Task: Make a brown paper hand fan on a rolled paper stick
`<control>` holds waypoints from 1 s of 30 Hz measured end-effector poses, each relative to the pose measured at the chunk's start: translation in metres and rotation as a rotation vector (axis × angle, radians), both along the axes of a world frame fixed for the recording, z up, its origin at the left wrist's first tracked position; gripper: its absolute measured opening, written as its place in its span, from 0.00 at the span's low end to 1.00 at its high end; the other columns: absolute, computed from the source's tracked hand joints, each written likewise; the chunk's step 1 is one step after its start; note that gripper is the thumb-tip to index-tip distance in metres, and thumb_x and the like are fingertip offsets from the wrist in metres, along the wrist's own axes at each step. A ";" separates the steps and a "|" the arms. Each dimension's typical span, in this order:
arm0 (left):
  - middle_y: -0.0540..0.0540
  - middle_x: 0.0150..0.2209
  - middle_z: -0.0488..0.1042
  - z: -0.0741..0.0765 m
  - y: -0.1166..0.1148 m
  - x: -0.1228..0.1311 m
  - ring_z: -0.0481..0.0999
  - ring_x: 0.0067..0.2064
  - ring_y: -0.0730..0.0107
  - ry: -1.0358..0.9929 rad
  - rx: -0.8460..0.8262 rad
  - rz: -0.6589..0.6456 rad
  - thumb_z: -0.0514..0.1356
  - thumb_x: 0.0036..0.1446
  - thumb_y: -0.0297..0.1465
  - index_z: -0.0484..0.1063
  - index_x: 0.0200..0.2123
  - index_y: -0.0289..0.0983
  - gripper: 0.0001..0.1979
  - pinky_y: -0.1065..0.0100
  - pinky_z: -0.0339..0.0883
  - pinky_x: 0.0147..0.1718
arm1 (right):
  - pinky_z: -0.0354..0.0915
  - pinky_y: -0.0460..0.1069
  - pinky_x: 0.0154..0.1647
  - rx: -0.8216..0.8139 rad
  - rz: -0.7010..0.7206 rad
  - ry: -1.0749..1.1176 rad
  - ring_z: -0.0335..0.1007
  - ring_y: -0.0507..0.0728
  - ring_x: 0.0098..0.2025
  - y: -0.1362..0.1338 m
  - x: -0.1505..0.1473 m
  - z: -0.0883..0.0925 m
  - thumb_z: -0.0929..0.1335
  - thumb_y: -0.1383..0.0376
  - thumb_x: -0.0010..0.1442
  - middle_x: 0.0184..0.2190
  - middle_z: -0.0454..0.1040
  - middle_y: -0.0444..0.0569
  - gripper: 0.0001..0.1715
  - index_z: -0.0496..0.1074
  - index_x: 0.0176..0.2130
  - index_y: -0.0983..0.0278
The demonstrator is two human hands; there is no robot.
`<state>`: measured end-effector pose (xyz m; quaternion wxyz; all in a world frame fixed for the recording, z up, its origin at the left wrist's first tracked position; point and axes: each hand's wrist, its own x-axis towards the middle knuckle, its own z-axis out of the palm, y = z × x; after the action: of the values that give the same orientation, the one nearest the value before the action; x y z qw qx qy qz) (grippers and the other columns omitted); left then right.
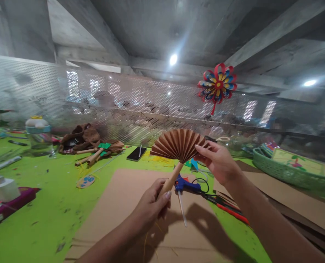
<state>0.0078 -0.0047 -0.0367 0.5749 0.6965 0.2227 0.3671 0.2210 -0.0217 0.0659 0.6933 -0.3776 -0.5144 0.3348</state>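
Note:
A brown pleated paper fan (178,144) is spread in a half circle above the work surface, its rolled tan paper handle (173,178) slanting down to the left. My left hand (157,201) is closed round that handle. At the fan's right edge, my right hand (218,160) pinches the end pleats between thumb and fingers. Just behind and below the handle lies a blue hot glue gun (188,184) with a white glue stick (182,208) pointing toward me. Beneath both hands is a sheet of tan cardboard (118,208).
On the green table (49,204) sit a phone (136,153), paper fans with rolled handles (96,155), a glass jar (38,137) and a purple power strip (11,206). Red-handled scissors (232,212), cardboard sheets (294,197) and a green basket (263,164) are at right. A perforated screen (151,106) stands behind.

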 end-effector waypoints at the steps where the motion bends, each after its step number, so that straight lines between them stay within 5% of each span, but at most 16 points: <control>1: 0.57 0.21 0.62 -0.001 -0.001 0.001 0.59 0.17 0.81 -0.008 -0.009 -0.007 0.54 0.59 0.43 0.60 0.43 0.37 0.16 0.77 0.53 0.15 | 0.68 0.47 0.30 -0.005 0.013 0.020 0.70 0.51 0.27 0.000 0.000 -0.002 0.77 0.62 0.43 0.28 0.75 0.45 0.15 0.75 0.32 0.64; 9: 0.55 0.24 0.65 0.008 -0.013 0.004 0.63 0.17 0.82 -0.073 -0.111 0.051 0.54 0.59 0.41 0.58 0.37 0.38 0.12 0.79 0.51 0.15 | 0.66 0.46 0.28 0.039 0.010 0.152 0.69 0.49 0.25 0.001 -0.016 -0.028 0.77 0.62 0.44 0.23 0.72 0.40 0.12 0.72 0.26 0.64; 15: 0.57 0.23 0.64 0.018 -0.018 0.004 0.60 0.16 0.84 -0.094 -0.158 0.127 0.54 0.59 0.39 0.58 0.36 0.39 0.11 0.80 0.46 0.13 | 0.67 0.46 0.33 0.025 0.044 0.179 0.70 0.50 0.30 -0.008 -0.034 -0.050 0.76 0.65 0.47 0.30 0.77 0.45 0.12 0.75 0.34 0.64; 30: 0.56 0.24 0.65 0.015 -0.019 0.008 0.65 0.19 0.81 -0.187 -0.177 0.108 0.55 0.58 0.40 0.58 0.39 0.38 0.13 0.79 0.55 0.17 | 0.68 0.46 0.30 -0.064 -0.009 0.351 0.73 0.51 0.29 -0.017 -0.063 -0.069 0.77 0.67 0.43 0.31 0.79 0.47 0.16 0.75 0.35 0.65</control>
<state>0.0155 -0.0241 -0.0222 0.6318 0.5930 0.2367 0.4396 0.1582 -0.0388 -0.0036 0.7616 -0.3378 -0.3727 0.4086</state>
